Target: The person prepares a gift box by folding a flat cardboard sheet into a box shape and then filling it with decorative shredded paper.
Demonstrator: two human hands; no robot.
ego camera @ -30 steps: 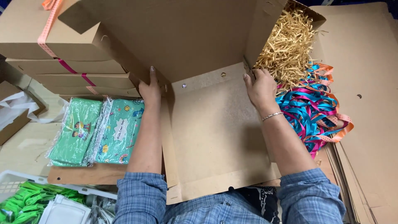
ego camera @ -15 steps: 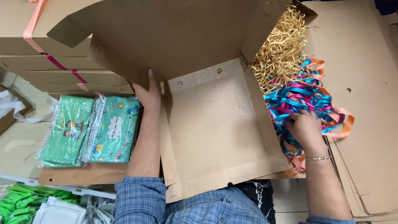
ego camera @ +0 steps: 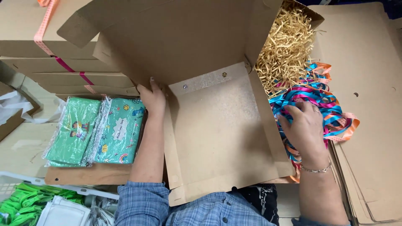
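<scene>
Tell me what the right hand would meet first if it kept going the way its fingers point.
The right hand already rests on the ribbon pile; its fingers point up-left, so probably more ribbon, then the shredded paper filler. Depth is unclear.

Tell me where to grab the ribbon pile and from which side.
Take the ribbon pile from above, at its loose top loops, where the right hand already rests. The strands lie tangled and flat on stacked cardboard sheets, with the open box tight on the left, so side access looks poor.

A pale counter (ego camera: 25, 146) is lying under even light, flat cardboard sheets (ego camera: 372, 125) are stacking up at the right, banded boxes (ego camera: 50, 67) are sitting at the upper left
</scene>
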